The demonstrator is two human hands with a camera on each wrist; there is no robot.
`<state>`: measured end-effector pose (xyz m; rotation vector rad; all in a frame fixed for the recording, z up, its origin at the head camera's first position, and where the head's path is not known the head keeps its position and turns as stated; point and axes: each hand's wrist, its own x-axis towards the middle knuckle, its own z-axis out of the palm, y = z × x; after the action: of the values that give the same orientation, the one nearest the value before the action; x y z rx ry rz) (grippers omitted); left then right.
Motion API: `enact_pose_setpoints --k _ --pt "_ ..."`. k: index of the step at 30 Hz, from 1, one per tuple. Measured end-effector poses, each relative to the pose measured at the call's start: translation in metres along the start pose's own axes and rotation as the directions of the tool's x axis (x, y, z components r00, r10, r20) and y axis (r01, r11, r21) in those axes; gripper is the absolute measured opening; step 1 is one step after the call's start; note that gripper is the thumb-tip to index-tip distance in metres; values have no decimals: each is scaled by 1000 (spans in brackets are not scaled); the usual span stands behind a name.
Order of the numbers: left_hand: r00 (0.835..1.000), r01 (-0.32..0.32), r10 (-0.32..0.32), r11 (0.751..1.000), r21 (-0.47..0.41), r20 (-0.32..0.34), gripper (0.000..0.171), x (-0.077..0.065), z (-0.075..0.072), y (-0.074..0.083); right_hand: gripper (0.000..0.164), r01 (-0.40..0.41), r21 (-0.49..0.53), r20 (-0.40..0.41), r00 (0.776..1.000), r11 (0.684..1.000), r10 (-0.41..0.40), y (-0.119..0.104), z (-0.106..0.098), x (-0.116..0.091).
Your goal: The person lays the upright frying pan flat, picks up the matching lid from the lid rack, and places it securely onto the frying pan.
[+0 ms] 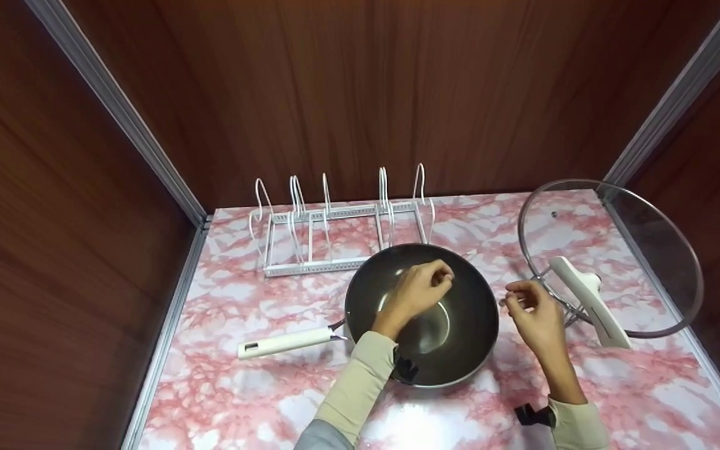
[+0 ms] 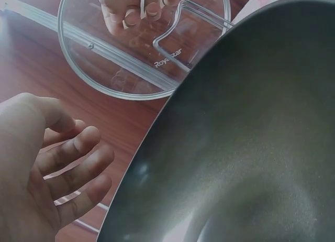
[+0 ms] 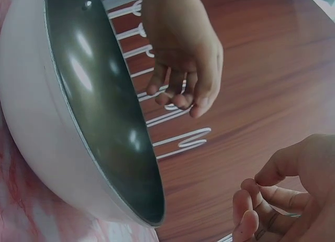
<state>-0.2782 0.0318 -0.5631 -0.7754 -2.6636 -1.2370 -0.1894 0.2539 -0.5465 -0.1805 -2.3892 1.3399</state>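
Observation:
A dark-lined wok with a pale outside sits on the marbled tabletop, its cream handle pointing left. My left hand hovers above the wok's inside, fingers loosely bent and holding nothing. To the right of the rim, my right hand hangs in the air, also loosely curled with nothing in it. Just beyond that hand stands a clear glass lid, tilted up, with a white grip and a bent metal wire piece facing me. The left wrist view shows lettering on the lid.
Behind the wok is a white wire rack with several upright loops; the wok's far rim overlaps its front right corner in the head view. Brown wood-grain panels with metal edge strips enclose the pink-and-white tabletop at the back and sides.

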Motion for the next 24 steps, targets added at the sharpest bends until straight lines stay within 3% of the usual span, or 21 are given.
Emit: enact_pose_setpoints --k 12,24 --pt "999 -18 19 1000 -20 34 11 11 18 8 17 -14 -76 -33 999 997 11 -1 -7 2" --pt "997 28 -26 999 -34 76 12 18 35 18 17 -24 -93 -55 998 995 19 -3 -9 2"
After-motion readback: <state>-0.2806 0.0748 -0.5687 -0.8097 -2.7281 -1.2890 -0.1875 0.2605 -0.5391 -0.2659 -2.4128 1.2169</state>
